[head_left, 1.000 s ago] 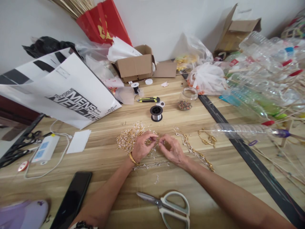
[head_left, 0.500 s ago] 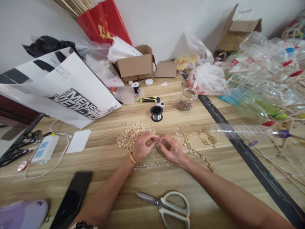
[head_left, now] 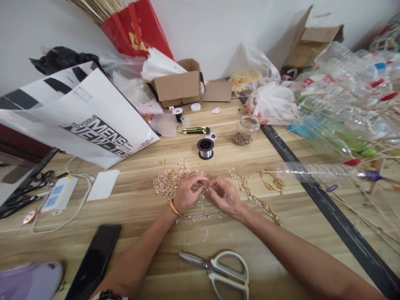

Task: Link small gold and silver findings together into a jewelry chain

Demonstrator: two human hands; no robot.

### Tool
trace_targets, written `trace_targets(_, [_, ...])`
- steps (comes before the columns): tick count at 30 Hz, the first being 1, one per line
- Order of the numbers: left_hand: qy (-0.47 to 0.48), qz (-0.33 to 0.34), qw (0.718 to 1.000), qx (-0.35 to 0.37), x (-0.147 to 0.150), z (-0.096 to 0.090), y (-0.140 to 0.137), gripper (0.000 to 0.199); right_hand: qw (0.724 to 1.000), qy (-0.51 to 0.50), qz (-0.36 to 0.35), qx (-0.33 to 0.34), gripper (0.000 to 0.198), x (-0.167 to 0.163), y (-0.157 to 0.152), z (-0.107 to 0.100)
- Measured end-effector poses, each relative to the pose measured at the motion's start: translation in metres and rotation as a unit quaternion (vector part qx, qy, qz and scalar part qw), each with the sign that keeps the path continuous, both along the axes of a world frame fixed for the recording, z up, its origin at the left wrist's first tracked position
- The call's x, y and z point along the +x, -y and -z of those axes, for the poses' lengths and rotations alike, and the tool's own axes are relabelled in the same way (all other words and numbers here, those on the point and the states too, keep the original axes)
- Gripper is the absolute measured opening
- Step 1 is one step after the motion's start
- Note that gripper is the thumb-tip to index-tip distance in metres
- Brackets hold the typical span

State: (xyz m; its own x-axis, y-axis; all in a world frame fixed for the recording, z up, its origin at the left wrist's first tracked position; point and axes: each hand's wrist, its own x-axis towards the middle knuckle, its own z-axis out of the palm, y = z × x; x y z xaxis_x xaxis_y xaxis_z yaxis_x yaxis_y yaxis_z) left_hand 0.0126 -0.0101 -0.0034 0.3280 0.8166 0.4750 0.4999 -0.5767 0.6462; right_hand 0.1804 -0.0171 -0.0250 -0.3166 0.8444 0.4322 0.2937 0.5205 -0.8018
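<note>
My left hand (head_left: 188, 192) and my right hand (head_left: 226, 195) meet fingertip to fingertip over the table, both in a pinch. What sits between the fingers is too small to name. A heap of small gold and silver pieces (head_left: 168, 180) lies beside and behind my left hand, with more scattered under the fingers. Below my wrists a silver chain (head_left: 198, 217) stretches across the wood. To the right of my right hand runs a gold and silver chain (head_left: 254, 197). Beyond the hands stands a spool of clear line (head_left: 205, 149).
White-handled scissors (head_left: 225, 268) lie near the front, a phone (head_left: 93, 260) to their left. Farther back are a utility knife (head_left: 195, 131) and a glass jar of beads (head_left: 245, 132). Plastic bottles (head_left: 343, 104) crowd the right; a white paper bag (head_left: 84, 112) stands left.
</note>
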Motion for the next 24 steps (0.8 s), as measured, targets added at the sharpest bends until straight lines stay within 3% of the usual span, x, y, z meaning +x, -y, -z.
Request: trace_targets(24, [-0.022, 0.013, 0.999, 0.04, 0.001, 0.0017, 0.0016, 0.012, 1.0, 0.005, 0.004, -0.008, 0.005, -0.0006, -0.0005, 0.0019])
